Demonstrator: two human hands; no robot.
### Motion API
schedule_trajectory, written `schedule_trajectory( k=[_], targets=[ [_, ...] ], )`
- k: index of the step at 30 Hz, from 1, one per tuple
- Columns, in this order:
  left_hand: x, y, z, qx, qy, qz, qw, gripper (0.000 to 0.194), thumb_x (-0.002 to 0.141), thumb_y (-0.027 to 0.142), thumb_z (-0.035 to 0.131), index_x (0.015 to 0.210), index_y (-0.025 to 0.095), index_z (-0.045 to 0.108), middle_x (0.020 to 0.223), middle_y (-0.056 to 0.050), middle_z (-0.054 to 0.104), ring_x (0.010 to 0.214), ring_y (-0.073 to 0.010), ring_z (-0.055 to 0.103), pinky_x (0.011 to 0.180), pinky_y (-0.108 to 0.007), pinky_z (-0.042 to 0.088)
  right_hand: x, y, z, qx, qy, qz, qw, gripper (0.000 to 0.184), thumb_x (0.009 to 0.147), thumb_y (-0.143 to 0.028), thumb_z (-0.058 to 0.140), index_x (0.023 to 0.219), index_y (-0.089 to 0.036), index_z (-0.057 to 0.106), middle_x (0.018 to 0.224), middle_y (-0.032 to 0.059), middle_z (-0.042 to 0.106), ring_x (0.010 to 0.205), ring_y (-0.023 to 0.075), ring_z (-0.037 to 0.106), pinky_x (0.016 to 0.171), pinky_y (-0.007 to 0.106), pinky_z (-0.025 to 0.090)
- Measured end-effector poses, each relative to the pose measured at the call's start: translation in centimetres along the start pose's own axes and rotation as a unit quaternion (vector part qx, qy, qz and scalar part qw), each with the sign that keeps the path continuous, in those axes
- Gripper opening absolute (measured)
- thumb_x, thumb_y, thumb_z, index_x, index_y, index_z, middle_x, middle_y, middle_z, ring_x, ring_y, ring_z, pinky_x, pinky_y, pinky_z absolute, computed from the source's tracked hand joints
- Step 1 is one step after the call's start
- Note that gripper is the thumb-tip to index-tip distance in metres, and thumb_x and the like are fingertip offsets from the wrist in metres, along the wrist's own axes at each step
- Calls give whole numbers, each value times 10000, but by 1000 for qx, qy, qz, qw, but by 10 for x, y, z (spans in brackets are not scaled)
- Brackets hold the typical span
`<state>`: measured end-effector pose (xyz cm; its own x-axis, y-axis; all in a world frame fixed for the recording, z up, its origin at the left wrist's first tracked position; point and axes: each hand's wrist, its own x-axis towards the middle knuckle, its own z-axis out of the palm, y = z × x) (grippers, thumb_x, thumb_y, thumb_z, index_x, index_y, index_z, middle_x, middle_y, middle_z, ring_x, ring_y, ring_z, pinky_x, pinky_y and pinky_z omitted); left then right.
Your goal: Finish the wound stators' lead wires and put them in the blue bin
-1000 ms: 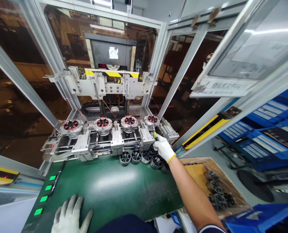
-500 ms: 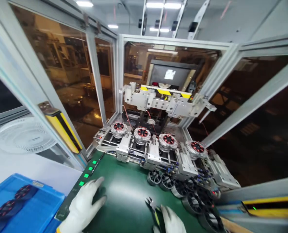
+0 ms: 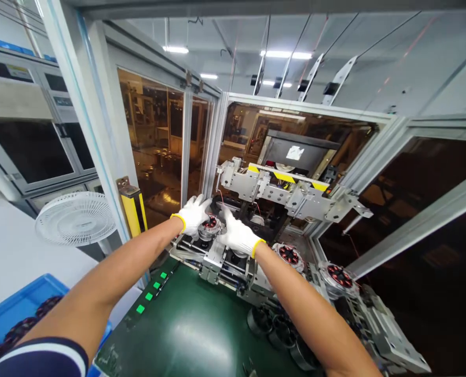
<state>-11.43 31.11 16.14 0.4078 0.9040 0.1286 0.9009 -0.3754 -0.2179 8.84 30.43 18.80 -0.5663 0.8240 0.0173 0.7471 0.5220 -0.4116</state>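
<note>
Both gloved hands reach out to the leftmost wound motor stator (image 3: 210, 222), a black core with copper-red coils seated in a round metal holder. Just left of it is my left hand (image 3: 193, 213), fingers apart, at the holder's rim. On the other side my right hand (image 3: 236, 233) has its fingers stretched toward the back, and nothing shows in it. Whether either hand touches the stator I cannot tell. My right hand and forearm cover the second holder. Farther right, another stator (image 3: 289, 255) and the rightmost stator (image 3: 339, 275) sit in their own holders.
Across the back runs a metal machine head (image 3: 280, 191) with yellow-black tape. Black rings (image 3: 282, 331) stand on the green table (image 3: 193, 324), with cutting pliers (image 3: 250, 368) at the front edge. Left are a blue bin (image 3: 24, 309) and a white fan (image 3: 78, 219).
Both hands have moved forward from the table to the leftmost stator. My right hand has left the pliers, which lie on the table. The view has shifted too.
</note>
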Motion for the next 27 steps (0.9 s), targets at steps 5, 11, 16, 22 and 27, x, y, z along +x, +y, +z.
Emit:
schedule_trajectory(
  k=[5,11,16,22,27],
  targets=[
    [25,-3,20,-12,-47,4,999,757,407,452,835,1094,187,658,1506,-167,222,1335,-478,124,1049,-628,157,63,3,22,-110,-54,-2,992,1058,672,-358,667,1497,-130,44,1150,206,610,952,300,635,736,324,484],
    [31,-9,43,-25,-86,0,996,890,460,436,807,1249,114,549,1496,-237,249,1353,-478,142,1040,-608,232,82,7,39,-164,-103,-54,980,1134,562,-272,717,1489,-80,92,1057,210,647,912,319,642,702,344,488],
    [21,-1,39,-14,-24,-14,1000,934,623,434,712,1354,-28,360,1445,-310,295,1353,-424,214,1091,-536,179,76,7,47,-217,-38,-111,969,1044,616,-318,708,1472,-54,171,1005,237,650,879,366,639,735,430,469],
    [3,-1,-34,2,98,-33,995,822,713,338,605,1345,-94,304,1420,-273,320,1340,-369,231,1099,-490,172,60,-18,0,-222,31,-112,968,935,706,-358,664,1452,-42,199,1011,226,636,865,348,616,748,416,436],
    [-52,26,-76,-43,193,-16,980,687,734,253,533,1377,80,367,1474,-110,314,1374,-305,192,1140,-457,189,-22,-40,-17,-160,109,-187,963,784,831,-392,529,1467,-151,140,1120,151,611,848,299,602,749,384,429]
  ],
)
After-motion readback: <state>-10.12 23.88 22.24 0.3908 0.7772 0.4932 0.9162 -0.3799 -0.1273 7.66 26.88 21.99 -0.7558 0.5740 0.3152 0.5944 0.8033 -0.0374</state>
